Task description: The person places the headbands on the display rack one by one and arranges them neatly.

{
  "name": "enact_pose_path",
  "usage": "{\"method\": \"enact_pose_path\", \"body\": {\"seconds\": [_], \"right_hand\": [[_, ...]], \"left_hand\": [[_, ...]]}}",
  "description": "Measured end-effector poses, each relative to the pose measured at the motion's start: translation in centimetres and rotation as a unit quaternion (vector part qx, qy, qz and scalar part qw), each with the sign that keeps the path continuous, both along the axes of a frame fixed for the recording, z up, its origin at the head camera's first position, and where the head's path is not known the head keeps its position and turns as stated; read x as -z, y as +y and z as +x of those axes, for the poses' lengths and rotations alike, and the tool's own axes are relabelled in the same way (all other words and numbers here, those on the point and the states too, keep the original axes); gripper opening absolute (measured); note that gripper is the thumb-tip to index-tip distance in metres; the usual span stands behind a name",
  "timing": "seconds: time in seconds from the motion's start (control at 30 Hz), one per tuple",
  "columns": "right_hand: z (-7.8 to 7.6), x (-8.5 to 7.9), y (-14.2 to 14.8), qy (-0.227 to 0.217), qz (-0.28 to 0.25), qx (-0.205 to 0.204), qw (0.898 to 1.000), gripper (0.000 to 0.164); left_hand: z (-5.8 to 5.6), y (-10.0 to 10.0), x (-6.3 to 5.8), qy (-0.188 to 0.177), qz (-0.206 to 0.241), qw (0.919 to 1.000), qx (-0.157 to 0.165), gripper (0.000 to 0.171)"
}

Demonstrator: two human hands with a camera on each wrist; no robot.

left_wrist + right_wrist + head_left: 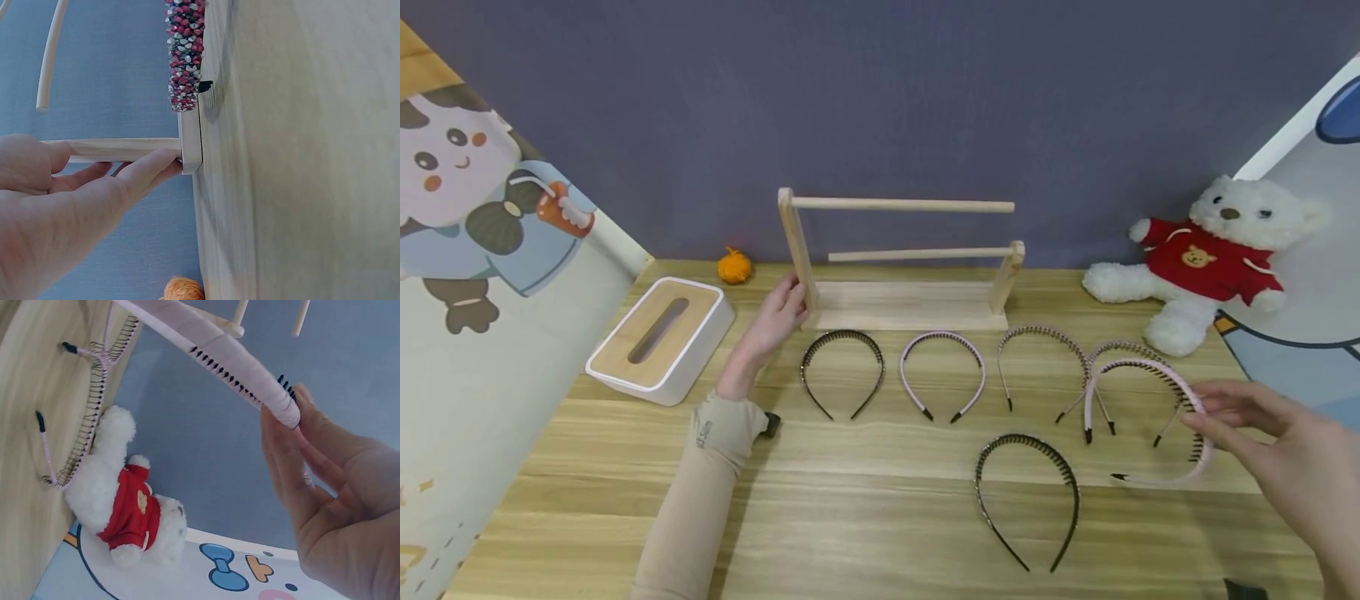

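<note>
My left hand [772, 321] holds the left upright [797, 242] of a light wooden rack [910, 306] near its base. The left wrist view shows the thumb on one side of this post [119, 149] and the fingers on the other. At the right, my right hand [1300, 458] pinches the side of a pale pink headband [1199, 446] with black inner teeth. That headband is raised over the table and overlaps a thin pinkish headband [1123, 345] behind it. In the right wrist view, thumb and fingers meet on the pink band [244, 359].
Before the rack lie a black headband [844, 334], a pink headband [942, 335] and a thin toothed headband [1043, 331]. Another black headband [1027, 438] lies nearer. A tissue box [700, 358] and orange ornament [734, 267] stand left; a white teddy bear [1202, 258] sits right.
</note>
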State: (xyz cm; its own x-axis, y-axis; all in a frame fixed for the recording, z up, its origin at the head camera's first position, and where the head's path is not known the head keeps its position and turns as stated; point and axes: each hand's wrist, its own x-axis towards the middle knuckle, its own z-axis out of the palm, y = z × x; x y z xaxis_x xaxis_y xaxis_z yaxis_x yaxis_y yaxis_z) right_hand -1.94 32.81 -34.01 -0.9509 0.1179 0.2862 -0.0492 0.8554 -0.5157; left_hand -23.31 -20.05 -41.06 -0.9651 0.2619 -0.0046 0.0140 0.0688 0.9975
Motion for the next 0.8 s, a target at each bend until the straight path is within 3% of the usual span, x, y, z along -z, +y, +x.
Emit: {"method": "enact_pose_path", "body": {"seconds": [0.37,0.8], "right_hand": [[-1.0,-1.1,-1.7,-0.016,-0.064,0.045,0.997,0.040],[-2.5,-1.8,-2.9,0.004,-0.133,0.017,0.991,0.025]], "left_hand": [[0.2,0.0,0.0,-0.002,0.006,1.0000,0.002,0.054],[0.3,0.0,-0.1,-0.009,0.007,0.9999,0.003,0.056]]}}
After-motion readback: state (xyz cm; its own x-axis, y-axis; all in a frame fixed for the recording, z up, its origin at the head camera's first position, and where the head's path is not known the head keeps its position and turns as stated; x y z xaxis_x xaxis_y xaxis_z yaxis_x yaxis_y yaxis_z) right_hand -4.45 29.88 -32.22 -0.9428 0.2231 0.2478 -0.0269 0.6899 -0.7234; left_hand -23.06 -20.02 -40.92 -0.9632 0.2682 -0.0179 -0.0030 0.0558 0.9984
